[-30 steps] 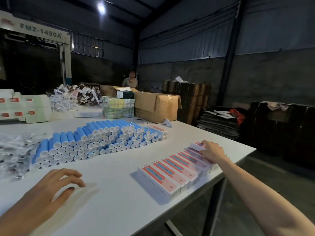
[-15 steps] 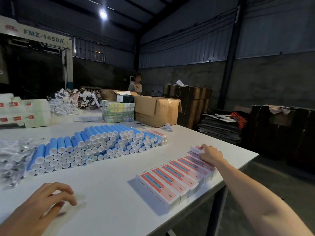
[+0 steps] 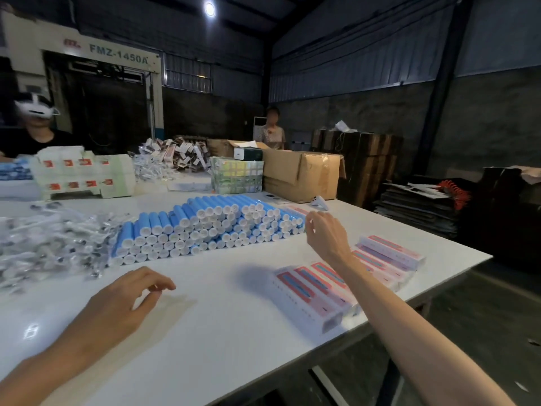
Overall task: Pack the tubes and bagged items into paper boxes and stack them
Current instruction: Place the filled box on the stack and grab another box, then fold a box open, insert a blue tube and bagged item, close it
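Observation:
A long stack of blue tubes (image 3: 210,227) with white caps lies across the middle of the white table (image 3: 205,332). A heap of clear bagged items (image 3: 49,244) sits at the left. A row of packed pink-and-white paper boxes (image 3: 336,285) runs along the table's right edge. My right hand (image 3: 325,235) hovers in the air just right of the tube stack, fingers loosely curled and holding nothing. My left hand (image 3: 126,300) floats low over the near left of the table, fingers loosely bent, empty.
Flat white box blanks (image 3: 85,175) and a green-white bundle (image 3: 237,178) stand at the back, beside a brown carton (image 3: 301,174). A person with a headset (image 3: 35,130) sits far left; another person (image 3: 273,131) stands behind the carton. Flattened cardboard (image 3: 418,206) lies off the table's right.
My right hand has lifted off the far end of the box row and moved left toward the tubes. My left hand has shifted slightly right. The camera has turned left.

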The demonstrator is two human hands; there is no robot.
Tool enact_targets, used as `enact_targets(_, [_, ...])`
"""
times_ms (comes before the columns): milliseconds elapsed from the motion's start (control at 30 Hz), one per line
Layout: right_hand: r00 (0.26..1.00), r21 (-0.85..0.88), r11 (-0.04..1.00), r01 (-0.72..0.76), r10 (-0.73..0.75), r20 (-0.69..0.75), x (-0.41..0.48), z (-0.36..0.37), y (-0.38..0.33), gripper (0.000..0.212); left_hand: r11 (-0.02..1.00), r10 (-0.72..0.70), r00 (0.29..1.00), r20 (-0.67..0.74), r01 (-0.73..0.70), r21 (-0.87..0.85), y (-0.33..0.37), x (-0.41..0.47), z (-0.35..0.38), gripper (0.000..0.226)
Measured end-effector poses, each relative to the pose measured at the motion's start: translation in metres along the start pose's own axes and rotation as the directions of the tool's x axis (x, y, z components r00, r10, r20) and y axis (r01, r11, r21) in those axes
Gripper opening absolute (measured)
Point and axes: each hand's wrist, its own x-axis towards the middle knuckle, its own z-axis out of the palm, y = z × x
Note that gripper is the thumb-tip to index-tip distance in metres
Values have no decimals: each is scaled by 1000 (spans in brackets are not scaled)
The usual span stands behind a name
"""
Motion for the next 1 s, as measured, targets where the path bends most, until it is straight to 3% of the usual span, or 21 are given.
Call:
enact_targets(100, [989, 225, 963, 147, -147, -17, -17, 17, -96, 25, 995, -86, 996, 33, 84, 53, 6, -4, -22, 27])
enact_targets(233, [948, 498, 820, 283, -318, -13, -53, 39, -226, 24, 965, -244, 970, 22, 241, 101, 0, -15, -54, 20])
enact_targets(333, [923, 686, 673, 277, -384, 4, -84, 54, -306, 21, 903, -366, 931, -2, 356, 242, -14, -34, -79, 19])
enact_targets(433, [915, 805, 555, 208, -402, 41, -116, 69, -361, 19, 777, -449, 889, -94, 440, 450, -33, -63, -106, 20])
enact_targets(500, [904, 847, 506, 162, -420, 78, -134, 83, -378, 16, 635, -509, 848, -145, 484, 602, -43, -82, -125, 25])
enact_targets(600, [874, 840, 514, 174, -473, 109, -147, 101, -380, 14, 339, -502, 813, -295, 499, 798, -52, -105, -160, 29])
enact_targets(700, [868, 839, 510, 191, -488, 99, -148, 106, -376, 15, 131, -469, 781, -412, 523, 842, -54, -110, -201, 39])
enact_targets(767, [858, 838, 506, 203, -504, 96, -148, 105, -378, 16, 0, -533, 700, -476, 563, 827, -59, -105, -226, 43])
enact_targets(833, [850, 827, 517, 222, -518, 96, -149, 104, -380, 16, -124, -657, 571, -492, 562, 818, -63, -100, -246, 46])
enact_targets(900, [849, 816, 531, 228, -519, 100, -149, 105, -379, 16, -166, -742, 507, -438, 495, 853, -67, -95, -255, 49])
enact_targets(1000, [858, 812, 552, 189, -495, 137, -148, 106, -376, 15, -101, -776, 529, -344, 434, 895, -72, -86, -255, 47])
